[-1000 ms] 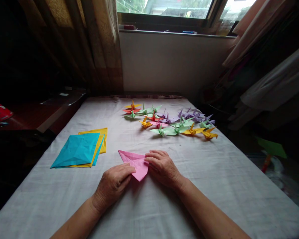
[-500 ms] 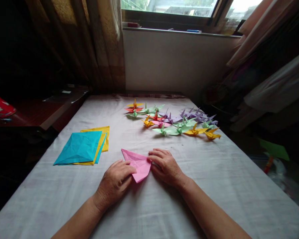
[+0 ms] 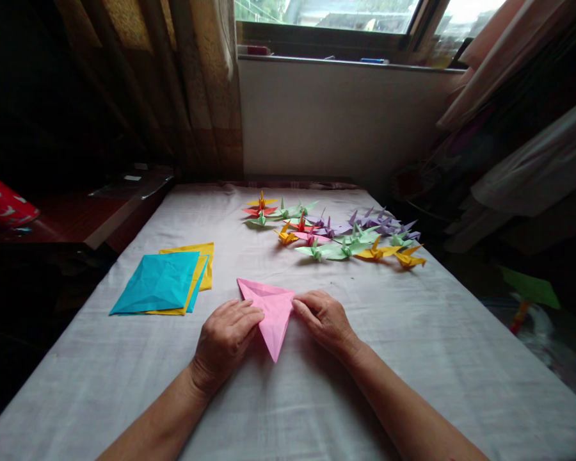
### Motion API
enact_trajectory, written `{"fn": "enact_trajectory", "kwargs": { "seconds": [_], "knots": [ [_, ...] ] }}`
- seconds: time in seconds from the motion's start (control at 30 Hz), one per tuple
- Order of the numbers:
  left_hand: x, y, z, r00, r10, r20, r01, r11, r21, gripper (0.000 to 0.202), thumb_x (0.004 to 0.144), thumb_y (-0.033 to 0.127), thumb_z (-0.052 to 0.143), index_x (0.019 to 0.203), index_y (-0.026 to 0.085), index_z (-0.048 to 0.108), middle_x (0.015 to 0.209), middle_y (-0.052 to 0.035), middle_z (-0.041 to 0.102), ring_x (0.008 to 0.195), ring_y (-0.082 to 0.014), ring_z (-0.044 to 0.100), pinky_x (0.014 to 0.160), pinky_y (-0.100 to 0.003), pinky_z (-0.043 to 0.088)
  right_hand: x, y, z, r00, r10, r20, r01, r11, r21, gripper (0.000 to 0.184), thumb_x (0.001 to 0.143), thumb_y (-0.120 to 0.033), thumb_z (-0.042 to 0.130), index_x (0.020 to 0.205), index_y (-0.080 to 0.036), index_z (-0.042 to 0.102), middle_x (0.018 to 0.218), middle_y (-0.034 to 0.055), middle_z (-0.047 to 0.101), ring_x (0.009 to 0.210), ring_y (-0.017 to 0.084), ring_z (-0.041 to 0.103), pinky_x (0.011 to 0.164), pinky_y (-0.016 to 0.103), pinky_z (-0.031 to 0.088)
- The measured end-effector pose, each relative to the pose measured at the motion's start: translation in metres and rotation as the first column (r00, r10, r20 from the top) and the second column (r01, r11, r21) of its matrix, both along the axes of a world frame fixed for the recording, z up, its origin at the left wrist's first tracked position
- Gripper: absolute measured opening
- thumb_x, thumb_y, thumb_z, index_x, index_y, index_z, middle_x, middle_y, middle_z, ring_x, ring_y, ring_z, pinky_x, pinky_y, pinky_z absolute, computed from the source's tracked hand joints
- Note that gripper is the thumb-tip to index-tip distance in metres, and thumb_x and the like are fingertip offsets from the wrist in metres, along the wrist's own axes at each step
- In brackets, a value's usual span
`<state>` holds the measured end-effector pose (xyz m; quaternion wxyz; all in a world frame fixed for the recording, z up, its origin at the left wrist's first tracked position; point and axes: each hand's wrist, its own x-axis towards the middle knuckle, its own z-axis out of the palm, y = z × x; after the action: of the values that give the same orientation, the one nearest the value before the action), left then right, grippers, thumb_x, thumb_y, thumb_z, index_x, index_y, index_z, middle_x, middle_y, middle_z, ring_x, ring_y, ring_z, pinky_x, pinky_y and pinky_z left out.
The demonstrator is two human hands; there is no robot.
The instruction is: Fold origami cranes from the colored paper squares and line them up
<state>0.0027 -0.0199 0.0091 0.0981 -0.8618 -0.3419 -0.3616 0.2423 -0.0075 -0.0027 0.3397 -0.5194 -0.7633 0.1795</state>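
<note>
A folded sheet of pink origami paper (image 3: 274,314) lies in front of me, one point facing me and creases across its face. My left hand (image 3: 229,330) grips its left edge, fingers together over the paper; the thumb is partly hidden. At the right corner, my right hand (image 3: 324,319) pinches the paper between thumb and curled fingers. To the left, nearest my left hand, rests a stack of folded blue paper (image 3: 156,282) and yellow paper (image 3: 206,269).
Several folded paper cranes (image 3: 317,251) in green, yellow, red, pink and purple stand toward the back right of the white-clothed table (image 3: 413,358). A red patterned object (image 3: 4,202) sits on a dark side table at left. Curtains (image 3: 206,96) hang behind.
The pink paper's near part has opened out into a longer point toward me. My right fingers have curled into a pinch at its right corner. My left hand has shifted slightly.
</note>
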Motion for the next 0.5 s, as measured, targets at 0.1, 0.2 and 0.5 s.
{"fn": "enact_trajectory", "kwargs": {
  "seconds": [0.1,0.2,0.5],
  "knots": [
    [0.002,-0.001,0.0,1.0,-0.019,-0.019,0.019,1.0,0.012,0.019,0.096,0.016,0.049,0.097,0.019,0.068,0.095,-0.0044,0.077,0.094,-0.0202,0.073,0.09,-0.037,0.055,-0.003,-0.002,0.002,0.99,0.014,-0.139,-0.029,0.994,-0.106,0.024,0.09,-0.036,0.055,0.094,-0.022,0.075,0.089,0.0045,0.076,0.081,0.02,0.069,0.076,0.03,0.051],
    [0.005,-0.002,-0.002,0.998,-0.054,-0.034,0.054,0.998,-0.015,0.021,0.096,0.015,0.048,0.096,0.019,0.069,0.094,-0.0037,0.077,0.095,-0.0202,0.072,0.09,-0.036,0.055,-0.007,-0.003,0.005,0.948,0.044,-0.315,-0.114,0.971,-0.209,0.024,0.089,-0.034,0.055,0.089,-0.021,0.075,0.085,0.002,0.076,0.073,0.017,0.068,0.068,0.026,0.052],
    [0.006,0.0,-0.005,0.997,-0.077,0.005,0.076,0.98,-0.185,0.03,0.093,0.012,0.048,0.119,0.02,0.061,0.121,-0.0076,0.069,0.115,-0.0216,0.063,0.098,-0.038,0.052,-0.009,-0.001,0.002,0.906,-0.107,-0.409,0.004,0.97,-0.244,0.025,0.079,-0.034,0.056,0.07,-0.018,0.073,0.065,0.0013,0.072,0.055,0.014,0.062,0.054,0.022,0.046]
  ]
}}
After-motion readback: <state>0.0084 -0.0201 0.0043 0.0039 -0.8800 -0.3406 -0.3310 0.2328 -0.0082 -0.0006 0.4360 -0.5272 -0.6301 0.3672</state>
